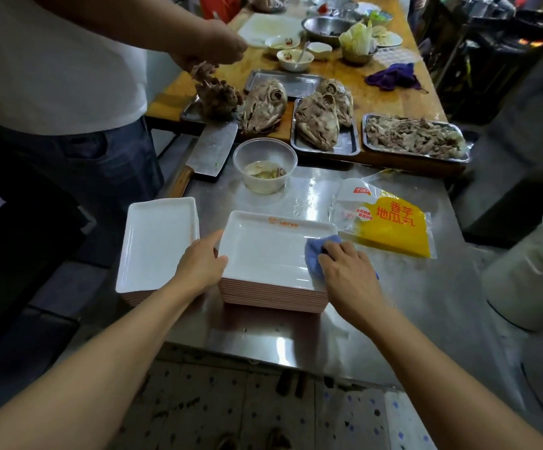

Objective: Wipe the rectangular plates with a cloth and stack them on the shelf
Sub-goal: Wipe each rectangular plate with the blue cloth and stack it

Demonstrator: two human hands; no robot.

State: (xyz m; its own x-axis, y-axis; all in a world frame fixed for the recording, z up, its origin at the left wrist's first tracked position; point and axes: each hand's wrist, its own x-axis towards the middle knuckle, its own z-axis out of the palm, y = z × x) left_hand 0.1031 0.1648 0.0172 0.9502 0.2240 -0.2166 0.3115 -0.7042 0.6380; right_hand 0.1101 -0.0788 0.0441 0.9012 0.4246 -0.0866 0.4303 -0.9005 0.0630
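Blue cloth [317, 254] is under the right hand [348, 274], fingers bent over it in a loose grip, pressing it onto the right side of the top plate [263, 251] of a stack [273, 295] of white rectangular plates. Left hand [200, 264] clasps that plate's left edge, thumb over the rim. Second stack [158, 245] sits just beside it on the left, both on the steel table [393, 303]. Yellow food bag [387, 222] lies near the right, a plastic tub [265, 165] and a cleaver [210, 152] further back. Beyond them are metal trays of cooked meat [413, 136], with another person [52, 60] handling some.
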